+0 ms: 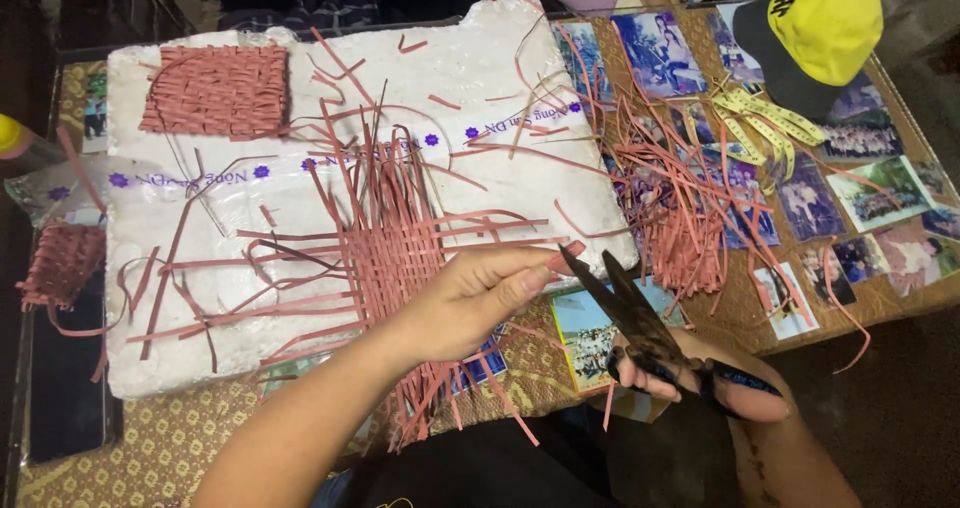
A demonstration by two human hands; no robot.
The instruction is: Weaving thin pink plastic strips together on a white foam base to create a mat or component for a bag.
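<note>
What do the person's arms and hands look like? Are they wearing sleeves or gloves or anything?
Both arms are bare up to where the picture ends: no sleeves show, and no gloves. The left hand has long fingernails with a pinkish polish. The right hand has no glove either, and I see no rings, watch or bracelets on either one.

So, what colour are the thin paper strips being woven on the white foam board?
Dusty pink-red woven paper strips, head view.

Left hand (480, 298) pinching, right hand (700, 373) clenched.
</note>
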